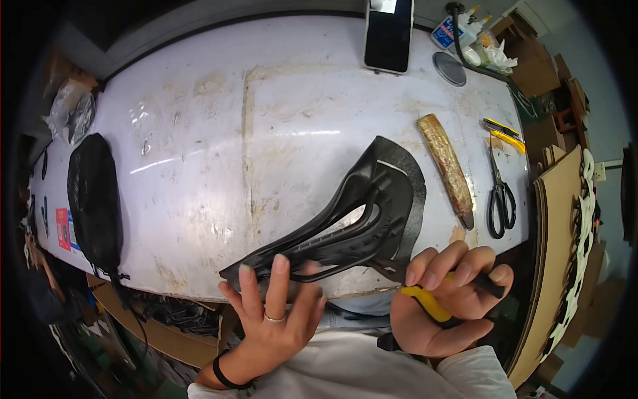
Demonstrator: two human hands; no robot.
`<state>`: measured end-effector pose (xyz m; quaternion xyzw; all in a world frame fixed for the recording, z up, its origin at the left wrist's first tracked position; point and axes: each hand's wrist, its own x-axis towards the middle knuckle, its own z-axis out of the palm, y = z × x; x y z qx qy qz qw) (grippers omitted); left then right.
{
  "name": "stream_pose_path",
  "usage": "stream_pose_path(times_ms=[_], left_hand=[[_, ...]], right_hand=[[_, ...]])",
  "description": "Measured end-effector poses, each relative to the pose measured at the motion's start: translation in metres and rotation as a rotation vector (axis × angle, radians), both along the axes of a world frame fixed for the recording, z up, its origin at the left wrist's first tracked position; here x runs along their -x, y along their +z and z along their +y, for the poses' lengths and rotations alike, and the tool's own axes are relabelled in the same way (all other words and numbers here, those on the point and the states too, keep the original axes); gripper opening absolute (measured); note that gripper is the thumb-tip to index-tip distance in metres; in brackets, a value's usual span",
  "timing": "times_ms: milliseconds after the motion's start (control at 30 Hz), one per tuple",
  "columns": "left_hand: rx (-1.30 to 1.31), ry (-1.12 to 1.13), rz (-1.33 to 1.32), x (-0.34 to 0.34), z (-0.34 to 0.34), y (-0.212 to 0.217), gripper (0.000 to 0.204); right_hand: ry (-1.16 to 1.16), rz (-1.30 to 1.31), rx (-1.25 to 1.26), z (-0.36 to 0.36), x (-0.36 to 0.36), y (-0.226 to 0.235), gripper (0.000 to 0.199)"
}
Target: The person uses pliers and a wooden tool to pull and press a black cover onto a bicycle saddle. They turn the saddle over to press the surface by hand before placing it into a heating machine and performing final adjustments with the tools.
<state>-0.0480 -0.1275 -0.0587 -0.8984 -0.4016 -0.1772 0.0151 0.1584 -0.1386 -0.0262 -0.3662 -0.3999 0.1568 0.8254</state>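
Note:
A black bicycle saddle (372,219) with a long central cut-out lies at the table's near edge. Its narrow nose points left, and loose dark cover material flares out at its wide right end. My left hand (279,312), with a ring and a black wristband, is spread at the nose, fingers apart and slightly blurred. In my right hand (452,292) are pliers (433,306) with yellow-and-black handles, held at the saddle's near right corner. My fingers hide most of the jaws, so what they touch there is unclear.
Right of the saddle lie a worn yellowish stick tool (444,166), black scissors (500,203) and a yellow utility knife (506,136). A phone (389,40), a round grey disc (450,68) and glue bottles (455,30) are at the back. A black drawstring pouch (96,199) lies left.

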Motion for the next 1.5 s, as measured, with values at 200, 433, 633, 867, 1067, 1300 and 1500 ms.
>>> stream_pose_path(times_ms=[200, 433, 633, 867, 1067, 1300, 1500], left_hand=[[-0.076, -0.092, 0.051, -0.026, 0.005, 0.015, 0.042], [-0.031, -0.228, 0.042, -0.045, 0.029, 0.032, 0.043], [0.266, -0.225, -0.171, -0.056, 0.041, 0.041, 0.048], [0.231, -0.277, -0.172, -0.054, 0.049, 0.051, 0.051], [0.293, -0.191, -0.263, -0.058, 0.081, 0.074, 0.082], [0.561, -0.137, -0.207, -0.046, 0.086, 0.084, 0.101], [1.0, -0.025, -0.826, -0.061, 0.049, 0.061, 0.095]], right_hand=[[-0.026, 0.003, -0.036, -0.002, 0.004, -0.002, 0.058], [-0.054, 0.18, -0.097, -0.01, -0.009, 0.029, 0.055], [-0.225, -0.062, -0.114, -0.03, -0.045, 0.044, 0.058], [-0.151, -0.419, 0.54, -0.04, -0.121, 0.051, 0.084], [-0.441, -1.047, 0.96, -0.002, -0.152, 0.032, 0.052], [-0.166, -0.784, 0.531, -0.05, -0.116, 0.011, 0.046], [0.305, -0.237, 0.553, -0.015, -0.025, 0.017, 0.119]])
